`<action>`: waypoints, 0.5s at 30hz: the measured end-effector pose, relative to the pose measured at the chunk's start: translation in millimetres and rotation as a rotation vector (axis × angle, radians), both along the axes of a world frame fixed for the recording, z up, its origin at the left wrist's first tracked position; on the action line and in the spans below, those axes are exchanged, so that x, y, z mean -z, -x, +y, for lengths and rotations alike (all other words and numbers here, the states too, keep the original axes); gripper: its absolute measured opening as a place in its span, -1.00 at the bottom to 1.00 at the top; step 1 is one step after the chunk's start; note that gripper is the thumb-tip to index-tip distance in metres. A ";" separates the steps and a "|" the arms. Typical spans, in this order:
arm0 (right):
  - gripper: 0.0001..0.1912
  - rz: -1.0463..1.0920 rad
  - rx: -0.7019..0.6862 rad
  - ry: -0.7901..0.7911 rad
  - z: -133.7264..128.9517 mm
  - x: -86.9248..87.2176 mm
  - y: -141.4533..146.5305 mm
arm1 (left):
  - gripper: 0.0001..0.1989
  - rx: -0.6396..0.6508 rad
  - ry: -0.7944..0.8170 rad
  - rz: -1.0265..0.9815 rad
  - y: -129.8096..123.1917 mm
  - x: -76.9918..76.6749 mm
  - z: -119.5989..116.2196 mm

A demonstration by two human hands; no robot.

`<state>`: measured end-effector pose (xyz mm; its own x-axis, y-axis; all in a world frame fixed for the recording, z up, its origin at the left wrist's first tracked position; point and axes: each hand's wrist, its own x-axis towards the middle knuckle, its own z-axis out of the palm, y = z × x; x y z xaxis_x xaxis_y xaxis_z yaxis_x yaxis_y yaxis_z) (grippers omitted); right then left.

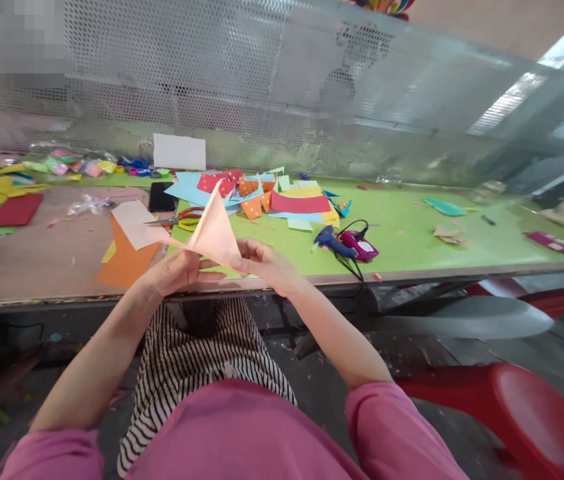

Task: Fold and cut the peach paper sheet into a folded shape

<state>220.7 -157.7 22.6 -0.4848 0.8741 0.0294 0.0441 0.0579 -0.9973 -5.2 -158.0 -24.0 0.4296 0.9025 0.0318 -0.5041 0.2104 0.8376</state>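
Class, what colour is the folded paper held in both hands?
Pale peach-pink folded paper, seen in the head view.

The person wears a pink top with short sleeves that end above the elbows; the forearms are bare; on the lap lies black-and-white striped cloth.

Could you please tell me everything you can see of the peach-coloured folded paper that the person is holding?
The peach folded paper is a thin, matte sheet creased into a pointed triangular shape, its tip pointing up. It is held in the air above the near edge of the green table, not resting on it. The left hand pinches its lower left part and the right hand holds its lower right corner. It shows no print or pattern.
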 end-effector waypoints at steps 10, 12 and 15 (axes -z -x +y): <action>-0.75 -0.096 0.254 -0.242 17.2 22.8 -1.5 | -0.39 -0.068 0.250 0.182 34.4 -14.9 20.4; -0.72 -0.123 0.255 -0.218 19.4 23.7 -3.4 | -0.42 -0.072 0.251 0.323 37.6 -17.0 30.5; -0.68 -0.189 0.231 -0.125 25.4 28.4 -6.0 | -0.29 -0.015 0.211 0.527 38.8 -20.2 45.0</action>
